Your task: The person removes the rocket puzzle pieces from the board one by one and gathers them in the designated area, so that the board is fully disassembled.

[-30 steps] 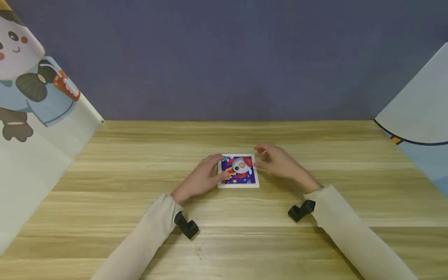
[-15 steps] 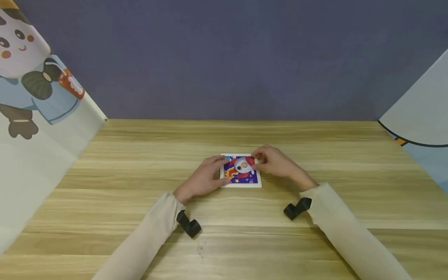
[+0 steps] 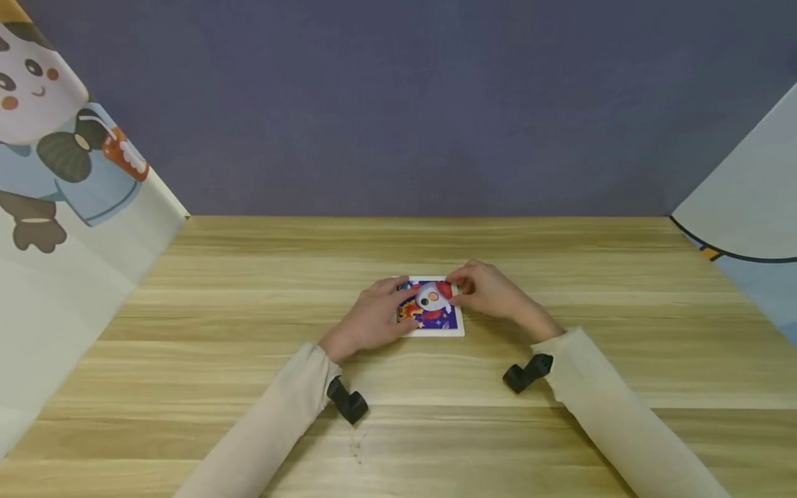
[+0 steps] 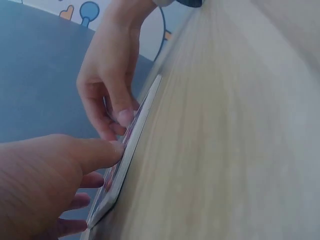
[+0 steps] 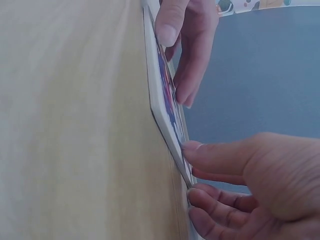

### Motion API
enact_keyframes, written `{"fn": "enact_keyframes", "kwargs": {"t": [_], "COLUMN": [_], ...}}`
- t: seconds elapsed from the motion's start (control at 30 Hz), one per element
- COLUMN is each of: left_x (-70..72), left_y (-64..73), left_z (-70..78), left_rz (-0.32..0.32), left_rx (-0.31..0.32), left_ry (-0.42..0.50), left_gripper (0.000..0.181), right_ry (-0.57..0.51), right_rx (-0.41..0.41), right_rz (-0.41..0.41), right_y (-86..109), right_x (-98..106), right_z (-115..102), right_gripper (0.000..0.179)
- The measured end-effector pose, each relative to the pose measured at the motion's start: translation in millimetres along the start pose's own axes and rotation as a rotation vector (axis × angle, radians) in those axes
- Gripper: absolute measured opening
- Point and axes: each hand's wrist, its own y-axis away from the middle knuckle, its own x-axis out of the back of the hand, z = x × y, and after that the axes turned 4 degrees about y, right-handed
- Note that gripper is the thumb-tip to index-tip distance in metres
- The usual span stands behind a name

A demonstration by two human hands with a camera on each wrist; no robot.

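A small white-edged picture board (image 3: 443,321) with a purple rocket print lies flat on the wooden table in the head view. My left hand (image 3: 373,315) rests across its left end with fingers and thumb spread over the print. From the left wrist view, that thumb (image 4: 107,152) touches the board's face near its front edge. My right hand (image 3: 492,290) pinches at the right end of the board, its thumb and forefinger bent together. Seen from the right wrist, the thumb (image 5: 205,155) lies on the face and the other fingers curl at the edge.
The wooden table (image 3: 280,270) runs back to a dark blue-grey panel (image 3: 423,104). A cartoon-printed panel (image 3: 99,270) stands at the left, and a pale printed one (image 3: 747,194) at the right. Small dark marks (image 3: 355,449) show on the near tabletop.
My right hand has closed in from beside the board to pinch its right end. My left hand has slid further right over the print.
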Motion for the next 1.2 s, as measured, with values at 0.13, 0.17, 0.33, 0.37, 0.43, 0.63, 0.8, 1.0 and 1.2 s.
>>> {"fn": "enact_keyframes", "kwargs": {"t": [0.13,0.17,0.33,0.37,0.43,0.63,0.8,1.0,1.2], "left_x": [-4.2,-5.4,-9.1,-9.5,-9.4,-9.2,-10.8,-13.6,-17.5], "left_y": [-1.7,-2.0,-2.1,-2.2,-1.7,-1.8,-2.5,-3.3,-2.0], "left_z": [1.7,1.8,2.7,3.1,4.8,8.8,9.0,6.3,4.6], "left_rz": [-0.004,-0.008,-0.021,-0.029,-0.033,-0.057,-0.049,-0.018,-0.001], "left_rx": [-0.014,-0.015,-0.032,-0.034,-0.050,-0.045,-0.041,-0.032,-0.018], "left_ry": [-0.038,-0.046,-0.084,-0.098,-0.112,-0.146,-0.160,-0.157,-0.134], "left_gripper": [0.061,0.061,0.059,0.059,0.057,0.055,0.056,0.056,0.056], "right_ry": [0.003,0.004,0.012,0.017,0.036,0.088,0.058,-0.058,-0.127], "right_rx": [0.000,-0.003,-0.012,-0.013,-0.006,0.014,0.015,-0.026,-0.044], "right_rz": [0.005,0.005,-0.005,-0.008,-0.013,-0.024,0.002,0.043,0.072], "right_y": [0.0,0.1,1.1,1.1,1.0,0.6,-0.6,-2.8,-3.6], "right_x": [-1,-2,-3,-3,-2,-1,-5,-11,-13], "right_z": [0,-1,0,0,-1,-3,0,2,2], "right_gripper": [0.037,0.037,0.036,0.036,0.036,0.036,0.031,0.027,0.029]}}
